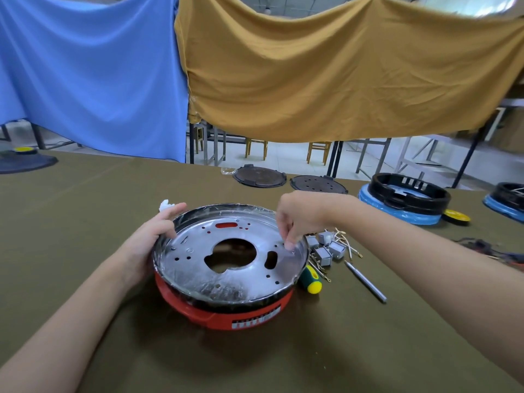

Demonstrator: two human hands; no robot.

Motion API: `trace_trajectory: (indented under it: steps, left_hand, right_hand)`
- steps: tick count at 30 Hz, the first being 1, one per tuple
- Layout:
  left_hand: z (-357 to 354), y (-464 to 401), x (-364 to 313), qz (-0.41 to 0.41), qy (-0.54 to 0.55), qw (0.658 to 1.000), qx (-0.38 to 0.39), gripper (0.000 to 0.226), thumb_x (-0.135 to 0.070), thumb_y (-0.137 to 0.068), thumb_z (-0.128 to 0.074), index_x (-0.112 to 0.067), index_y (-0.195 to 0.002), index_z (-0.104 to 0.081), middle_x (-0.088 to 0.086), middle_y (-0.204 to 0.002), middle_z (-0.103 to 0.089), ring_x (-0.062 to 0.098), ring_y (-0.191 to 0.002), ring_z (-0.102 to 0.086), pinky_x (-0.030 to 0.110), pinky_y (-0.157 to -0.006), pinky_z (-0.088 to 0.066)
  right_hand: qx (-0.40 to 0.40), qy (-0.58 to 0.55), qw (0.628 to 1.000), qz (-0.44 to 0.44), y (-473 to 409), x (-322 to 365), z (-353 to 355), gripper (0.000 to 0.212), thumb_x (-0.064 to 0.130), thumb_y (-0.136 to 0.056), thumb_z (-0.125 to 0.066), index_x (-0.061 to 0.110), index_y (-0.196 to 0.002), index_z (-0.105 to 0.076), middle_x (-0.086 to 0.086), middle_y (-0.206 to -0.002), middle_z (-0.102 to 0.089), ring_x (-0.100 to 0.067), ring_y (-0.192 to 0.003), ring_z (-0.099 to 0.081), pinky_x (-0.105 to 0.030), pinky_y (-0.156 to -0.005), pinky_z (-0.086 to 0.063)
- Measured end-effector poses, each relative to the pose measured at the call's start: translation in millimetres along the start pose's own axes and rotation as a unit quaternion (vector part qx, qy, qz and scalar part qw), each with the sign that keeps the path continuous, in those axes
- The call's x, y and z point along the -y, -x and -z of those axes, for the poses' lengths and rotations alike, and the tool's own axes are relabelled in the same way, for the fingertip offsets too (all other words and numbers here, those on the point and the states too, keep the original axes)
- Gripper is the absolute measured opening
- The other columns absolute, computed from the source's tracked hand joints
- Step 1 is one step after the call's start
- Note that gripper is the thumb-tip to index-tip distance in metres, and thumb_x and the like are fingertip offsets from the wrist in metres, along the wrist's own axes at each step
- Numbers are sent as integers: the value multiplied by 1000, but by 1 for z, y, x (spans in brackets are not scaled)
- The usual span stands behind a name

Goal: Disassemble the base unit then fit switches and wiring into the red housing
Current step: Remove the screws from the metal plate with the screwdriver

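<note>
Right hand grip: the right hand (297, 219) reaches down from above, its fingertips (289, 245) brought narrowly together and touching the right part of the metal plate (195, 268); if something small is pinched there, I cannot tell.
Left hand grip: the left hand (154, 236) is wide and relaxed, resting against the left rim of the plate, with straight fingers laid over the edge; it holds nothing closed.
Metal plate: a round silver plate with a big opening in the middle and many small holes, sitting on top of the red housing (226, 313), directly under both hands.
Red housing: it stands on the tabletop (340, 350) between the two forearms, near the person; a grey vent strip shows on its front side.
Switches: several small grey switches (326, 246) with brass wiring terminals (344, 239) lie in a heap just beside the plate, on the right, below the right wrist.
Tools: a screwdriver with green and yellow handle (310, 279) lies touching the right edge of the housing; a thin metal tool (365, 282) lies near it, further right.
Further away: two dark round covers (259, 177) at the far edge, and a black ring on a blue base (408, 199) well apart on the right.
</note>
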State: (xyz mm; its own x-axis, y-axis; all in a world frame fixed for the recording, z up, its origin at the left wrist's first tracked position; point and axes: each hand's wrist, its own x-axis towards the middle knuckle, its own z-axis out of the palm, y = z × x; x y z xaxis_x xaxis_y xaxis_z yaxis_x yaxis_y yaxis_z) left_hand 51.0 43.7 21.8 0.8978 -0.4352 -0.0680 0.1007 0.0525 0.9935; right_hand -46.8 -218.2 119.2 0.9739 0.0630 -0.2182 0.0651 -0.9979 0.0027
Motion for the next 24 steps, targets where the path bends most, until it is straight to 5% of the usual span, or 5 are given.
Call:
trace_trajectory:
  steps: [5, 11, 16, 20, 24]
  left_hand:
    - [-4, 11, -5, 69, 31, 997, 9, 35, -10, -54, -47, -12, -81, -70, 11, -78, -54, 24, -62, -50, 30, -58, -38]
    - [2, 4, -6, 20, 115, 992, -40, 66, -4, -63, -43, -8, -125, -62, 12, -108, -63, 31, -90, -59, 36, -74, -47]
    - [1, 6, -10, -27, 129, 991, -39, 52, -3, -63, -37, -15, -96, -76, 7, -97, -74, 23, -74, -71, 30, -66, -55]
    - [1, 3, -6, 6, 156, 987, -45, 75, -2, -60, -42, -14, -131, -61, 10, -123, -64, 32, -102, -59, 41, -86, -47]
    - [-9, 2, -4, 19, 129, 991, -15, 62, -5, -62, -44, -19, -115, -73, 1, -109, -70, 25, -89, -65, 38, -79, -46]
  right_hand:
    - [-276, -187, 938, -89, 31, -32, -30, 9, 20, -94, -58, 23, -89, -65, 10, -88, -65, -8, -80, -62, -21, -69, -49]
    - [-107, -355, 916, -152, 72, -24, -96, 42, 51, -79, -71, 33, -111, -51, 3, -97, -61, -11, -77, -59, -35, -74, -52]
    - [-226, -204, 943, -132, 59, 1, -126, 37, 45, -88, -61, 28, -117, -45, 4, -112, -57, -18, -101, -57, -32, -84, -46]
    - [-385, -353, 830, -196, 56, -16, -114, 12, 25, -86, -58, 30, -96, -53, 9, -80, -64, -8, -66, -58, -26, -61, -45]
    - [-524, -433, 710, -186, 59, -41, -90, 5, 32, -87, -58, 32, -90, -53, 2, -71, -59, -14, -55, -53, -20, -48, -43]
